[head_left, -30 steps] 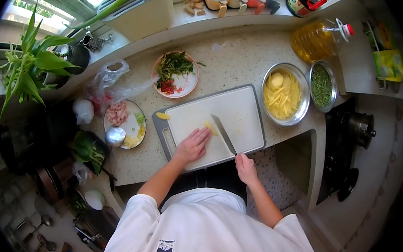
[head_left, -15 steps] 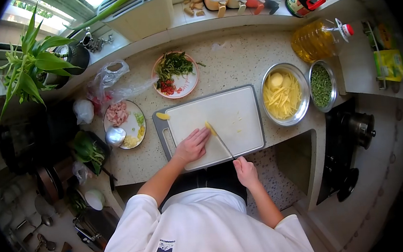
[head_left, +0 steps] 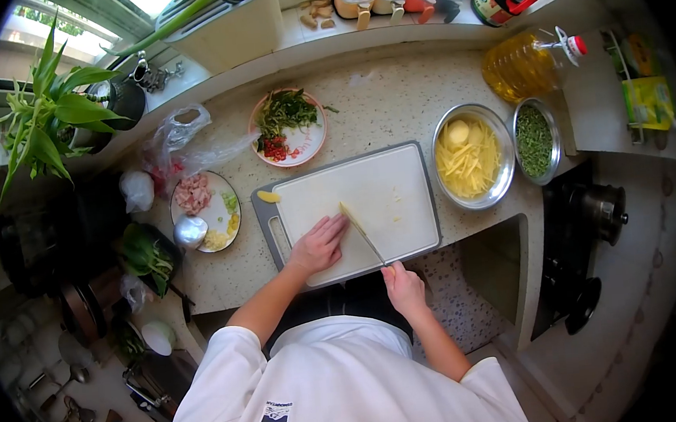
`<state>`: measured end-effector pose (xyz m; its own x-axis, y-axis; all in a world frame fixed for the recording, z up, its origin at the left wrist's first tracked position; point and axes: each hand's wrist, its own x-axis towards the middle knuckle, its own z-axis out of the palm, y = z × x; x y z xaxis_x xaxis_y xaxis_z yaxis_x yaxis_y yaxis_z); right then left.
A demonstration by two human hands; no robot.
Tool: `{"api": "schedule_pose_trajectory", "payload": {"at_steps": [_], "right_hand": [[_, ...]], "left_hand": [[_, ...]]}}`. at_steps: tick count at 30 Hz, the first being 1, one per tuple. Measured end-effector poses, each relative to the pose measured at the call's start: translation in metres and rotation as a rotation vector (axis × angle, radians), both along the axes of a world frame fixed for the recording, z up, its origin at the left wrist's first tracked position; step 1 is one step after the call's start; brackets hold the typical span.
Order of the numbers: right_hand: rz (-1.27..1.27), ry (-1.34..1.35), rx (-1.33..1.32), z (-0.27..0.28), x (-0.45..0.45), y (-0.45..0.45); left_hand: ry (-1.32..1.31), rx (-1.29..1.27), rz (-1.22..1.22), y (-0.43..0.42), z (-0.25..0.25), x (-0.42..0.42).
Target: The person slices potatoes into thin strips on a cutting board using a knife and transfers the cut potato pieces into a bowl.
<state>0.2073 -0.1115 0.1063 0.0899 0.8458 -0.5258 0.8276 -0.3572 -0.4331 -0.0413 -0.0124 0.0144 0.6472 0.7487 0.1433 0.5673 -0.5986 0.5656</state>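
On the white cutting board point(head_left: 383, 183) with its grey rim, my left hand point(head_left: 318, 244) lies with fingers together, pressing down a small yellow piece of potato point(head_left: 342, 208). Most of that piece is hidden under the fingertips and by the blade. A knife point(head_left: 366, 239) runs slantwise over the board, its tip beside my left fingertips. My right hand point(head_left: 404, 288) grips the knife's handle at the board's near edge. Another yellow piece point(head_left: 269, 196) rests at the board's far left corner. A few small scraps lie on the right half.
Right of the board, a metal bowl point(head_left: 440, 179) holds potato shreds, beside a bowl of chopped greens point(head_left: 535, 141). A plate of greens and red pepper point(head_left: 315, 143) sits behind. To the left, a plate point(head_left: 217, 187) carries chopped meat and a spoon point(head_left: 190, 232). An oil bottle point(head_left: 513, 70) stands back right.
My right hand and the knife handle have shifted slightly left. My left hand stays in place on the potato piece. The whole view has moved a little.
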Motion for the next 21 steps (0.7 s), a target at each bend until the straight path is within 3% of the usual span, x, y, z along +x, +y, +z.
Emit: {"api": "schedule_pose_trajectory", "payload": {"at_steps": [10, 13, 17, 21], "right_hand": [[0.005, 0.007, -0.052, -0.007, -0.003, 0.003], [-0.137, 0.237, -0.013, -0.028, 0.011, -0.004], [-0.527, 0.626, -0.317, -0.031, 0.022, -0.006], [-0.213, 0.363, -0.092, -0.024, 0.025, -0.007]], "left_hand": [[-0.009, -0.013, 0.014, 0.0, 0.004, 0.001], [0.001, -0.003, 0.015, 0.001, 0.011, 0.002], [0.048, 0.01, -0.005, 0.001, 0.005, -0.001], [0.04, 0.021, -0.003, 0.0, 0.004, -0.001]]}}
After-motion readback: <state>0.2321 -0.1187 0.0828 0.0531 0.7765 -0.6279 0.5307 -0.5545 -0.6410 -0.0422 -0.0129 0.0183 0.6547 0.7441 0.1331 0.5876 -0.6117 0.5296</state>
